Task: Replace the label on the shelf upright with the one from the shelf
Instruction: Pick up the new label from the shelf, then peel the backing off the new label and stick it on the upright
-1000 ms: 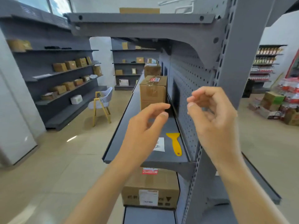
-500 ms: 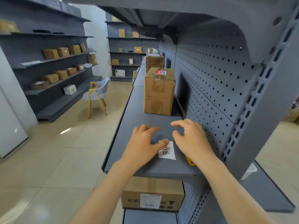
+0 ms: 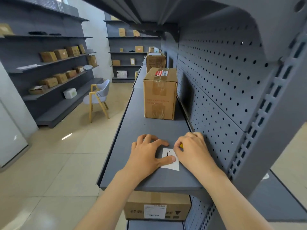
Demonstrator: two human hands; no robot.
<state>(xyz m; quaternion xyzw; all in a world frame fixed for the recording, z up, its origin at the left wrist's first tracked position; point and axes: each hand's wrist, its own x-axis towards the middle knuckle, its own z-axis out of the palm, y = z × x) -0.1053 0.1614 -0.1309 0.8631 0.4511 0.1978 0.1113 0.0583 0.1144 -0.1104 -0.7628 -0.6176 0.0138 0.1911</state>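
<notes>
A white paper label [image 3: 171,166] with black handwriting lies flat on the grey shelf [image 3: 149,128], near its front right corner. My left hand [image 3: 146,156] rests on the shelf with fingers spread and its thumb pressing on the label. My right hand [image 3: 192,150] is curled over the label's right edge, thumb and fingertips pinching at its upper corner. The grey slotted shelf upright [image 3: 280,130] rises just right of my right hand; no label shows on it. A yellow scraper [image 3: 181,145] is almost wholly hidden under my right hand.
A tall taped cardboard box [image 3: 159,95] stands further back on the same shelf, against the pegboard back panel [image 3: 221,83]. Another box [image 3: 157,208] sits on the shelf below. An aisle with a chair [image 3: 98,98] and stocked shelving lies to the left.
Both hands came down from chest height to the shelf and closed in on the label. My left thumb now presses on it, and my right hand covers the scraper.
</notes>
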